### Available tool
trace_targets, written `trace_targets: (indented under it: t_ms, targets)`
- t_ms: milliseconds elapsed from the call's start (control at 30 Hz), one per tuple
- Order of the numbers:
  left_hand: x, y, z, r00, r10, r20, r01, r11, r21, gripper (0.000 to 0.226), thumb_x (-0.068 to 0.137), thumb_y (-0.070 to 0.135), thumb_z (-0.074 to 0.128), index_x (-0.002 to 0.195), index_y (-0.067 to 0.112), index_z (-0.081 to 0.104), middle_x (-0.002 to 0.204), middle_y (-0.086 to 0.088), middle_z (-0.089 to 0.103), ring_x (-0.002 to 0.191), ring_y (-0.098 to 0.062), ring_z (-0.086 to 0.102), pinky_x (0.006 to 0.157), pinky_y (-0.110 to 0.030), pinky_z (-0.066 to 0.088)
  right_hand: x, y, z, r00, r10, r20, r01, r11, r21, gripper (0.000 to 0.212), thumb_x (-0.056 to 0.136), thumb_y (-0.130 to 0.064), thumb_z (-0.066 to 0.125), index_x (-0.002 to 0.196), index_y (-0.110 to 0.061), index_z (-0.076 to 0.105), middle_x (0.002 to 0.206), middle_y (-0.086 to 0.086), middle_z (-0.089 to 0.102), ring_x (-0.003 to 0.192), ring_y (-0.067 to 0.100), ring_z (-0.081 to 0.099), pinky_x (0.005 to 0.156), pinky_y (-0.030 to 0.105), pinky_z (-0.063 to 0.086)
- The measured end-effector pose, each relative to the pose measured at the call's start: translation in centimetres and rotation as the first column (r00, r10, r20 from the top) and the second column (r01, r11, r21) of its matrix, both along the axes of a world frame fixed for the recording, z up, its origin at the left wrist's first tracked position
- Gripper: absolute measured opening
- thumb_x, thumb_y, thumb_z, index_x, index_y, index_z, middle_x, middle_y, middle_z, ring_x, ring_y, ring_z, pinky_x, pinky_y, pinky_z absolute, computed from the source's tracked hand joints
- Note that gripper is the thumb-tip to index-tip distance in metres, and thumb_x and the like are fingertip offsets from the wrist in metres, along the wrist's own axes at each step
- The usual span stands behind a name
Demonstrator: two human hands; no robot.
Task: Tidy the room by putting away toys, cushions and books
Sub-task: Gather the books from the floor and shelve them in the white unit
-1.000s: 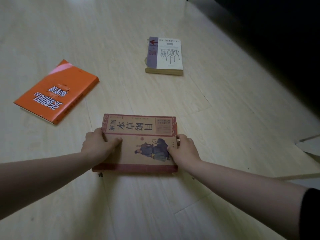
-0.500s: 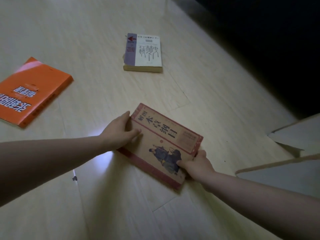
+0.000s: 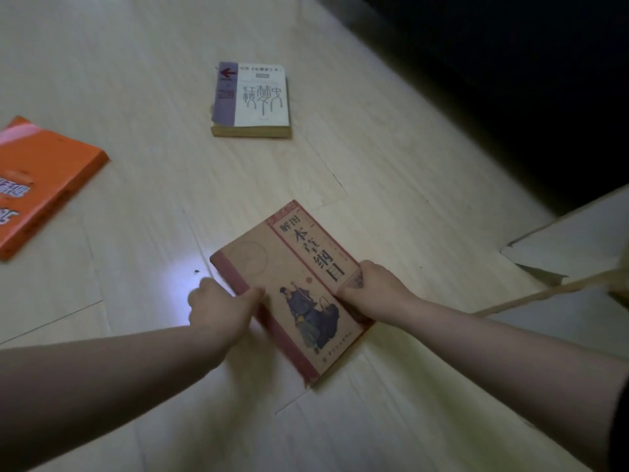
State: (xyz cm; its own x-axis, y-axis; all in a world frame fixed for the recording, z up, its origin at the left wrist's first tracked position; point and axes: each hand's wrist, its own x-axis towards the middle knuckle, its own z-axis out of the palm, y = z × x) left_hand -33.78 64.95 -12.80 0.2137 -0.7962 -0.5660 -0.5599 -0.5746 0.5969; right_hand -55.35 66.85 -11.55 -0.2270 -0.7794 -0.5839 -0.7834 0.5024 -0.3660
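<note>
At 6 o'clock, your brown book [image 3: 292, 277] carries the title 解图 本草纲目 in a red-bordered panel on its cover; the small print beside it is too fine to read. At 12 o'clock, the white book [image 3: 260, 97] shows a red arrow [image 3: 228, 73] on its purple strip, pointing toward 9 o'clock, and large stylised characters you cannot read surely. At 9 o'clock, the orange book [image 3: 44, 185] bears white characters cut off by the frame edge

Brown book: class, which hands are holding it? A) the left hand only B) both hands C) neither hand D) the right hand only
B: the left hand grips the brown book at its red spine edge, and the right hand grips the opposite edge.
</note>
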Motion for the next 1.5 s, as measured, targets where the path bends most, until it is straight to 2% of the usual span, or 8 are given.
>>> trace_targets:
  t_ms: [133, 433, 667, 933, 1033, 1167, 1400, 1500]
  targets:
    - [-0.5, 1.0, -0.7, 0.992, 0.005, -0.129, 0.002, 0.999, 0.054, 0.033, 0.088, 0.035, 0.063, 0.102, 0.008, 0.052, 0.083, 0.000, 0.052, 0.077, -0.017, 0.049, 0.058, -0.024, 0.038, 1.1, 0.7, -0.1, 0.999, -0.017, -0.028, 0.017, 1.000, 0.005, 0.058, 0.082, -0.053, 0.061, 0.121, -0.013, 0.045, 0.117, 0.006, 0.058, 0.099, 0.021, 0.058, 0.071, 0.027, 0.045]
    - [-1.7, -1.6, -0.3, 0.966, -0.180, -0.184, 0.176, 0.984, -0.038, 0.027, 0.091, 0.031, 0.058, 0.112, 0.014, 0.053, 0.095, 0.001, 0.062, 0.075, -0.011, 0.057, 0.054, -0.021, 0.042, 3.5, 2.6, -1.6, 0.943, -0.277, 0.187, 0.271, 0.961, 0.057, 0.078, 0.060, -0.068, 0.064, 0.123, -0.023, 0.057, 0.117, 0.002, 0.065, 0.105, 0.024, 0.063, 0.090, 0.037, 0.054]
    - [-1.8, -1.5, -0.2, 0.933, -0.172, -0.316, 0.175, 0.984, -0.018, 0.028, 0.092, 0.027, 0.056, 0.117, 0.015, 0.058, 0.105, 0.000, 0.066, 0.088, -0.016, 0.062, 0.062, -0.023, 0.047, 3.2, 2.4, -2.3, 0.817, -0.499, 0.290, 0.504, 0.862, 0.063, 0.042, 0.073, -0.046, 0.073, 0.106, -0.023, 0.060, 0.103, 0.002, 0.069, 0.095, 0.025, 0.066, 0.088, 0.041, 0.055]
    - [-1.3, -2.6, -0.5, 0.953, -0.114, -0.280, 0.150, 0.982, 0.111, 0.048, 0.084, 0.041, 0.066, 0.110, 0.001, 0.057, 0.092, -0.009, 0.063, 0.081, -0.023, 0.061, 0.061, -0.028, 0.046, 1.0, 2.2, -1.7, 0.524, -0.691, 0.498, 0.645, 0.703, 0.298, 0.037, 0.076, -0.023, 0.079, 0.105, -0.008, 0.062, 0.079, 0.007, 0.073, 0.057, 0.015, 0.069, 0.045, 0.021, 0.051]
    - [-0.6, -3.3, -0.3, 0.907, -0.053, -0.417, 0.158, 0.962, 0.221, 0.062, 0.073, 0.045, 0.074, 0.114, 0.002, 0.056, 0.104, -0.014, 0.068, 0.094, -0.031, 0.065, 0.079, -0.039, 0.054, 0.6, 2.6, -2.3, 0.567, -0.641, 0.516, 0.583, 0.756, 0.299, 0.038, 0.077, -0.013, 0.077, 0.111, -0.005, 0.064, 0.089, 0.011, 0.074, 0.072, 0.021, 0.072, 0.058, 0.028, 0.056]
    - [-0.1, -3.1, -0.4, 0.861, -0.052, -0.506, 0.188, 0.957, 0.221, 0.041, 0.076, 0.017, 0.078, 0.109, -0.004, 0.062, 0.095, -0.016, 0.074, 0.089, -0.032, 0.071, 0.075, -0.036, 0.056, 0.9, 3.2, -2.8, 0.557, -0.573, 0.601, 0.547, 0.798, 0.253, 0.044, 0.076, -0.008, 0.077, 0.117, -0.004, 0.061, 0.101, 0.014, 0.073, 0.090, 0.030, 0.071, 0.083, 0.046, 0.058]
    - [-1.4, -3.7, 2.0, 0.833, -0.213, -0.510, 0.138, 0.974, -0.182, 0.045, 0.065, 0.015, 0.086, 0.105, 0.010, 0.066, 0.103, -0.007, 0.070, 0.092, -0.020, 0.068, 0.080, -0.030, 0.055, -0.9, 3.4, 0.3, 0.687, -0.365, 0.629, 0.564, 0.814, -0.143, 0.071, 0.061, -0.032, 0.085, 0.122, -0.017, 0.051, 0.112, 0.001, 0.069, 0.102, 0.022, 0.067, 0.091, 0.048, 0.054]
    - [-2.3, -4.5, 4.2, 0.864, -0.340, -0.371, 0.150, 0.877, -0.456, 0.045, 0.068, 0.016, 0.084, 0.107, 0.018, 0.062, 0.103, 0.000, 0.066, 0.088, -0.013, 0.063, 0.070, -0.021, 0.051, -1.4, 2.9, 2.6, 0.777, -0.232, 0.585, 0.516, 0.768, -0.380, 0.062, 0.075, -0.021, 0.080, 0.125, -0.020, 0.043, 0.112, -0.012, 0.062, 0.103, 0.007, 0.059, 0.087, 0.027, 0.050]
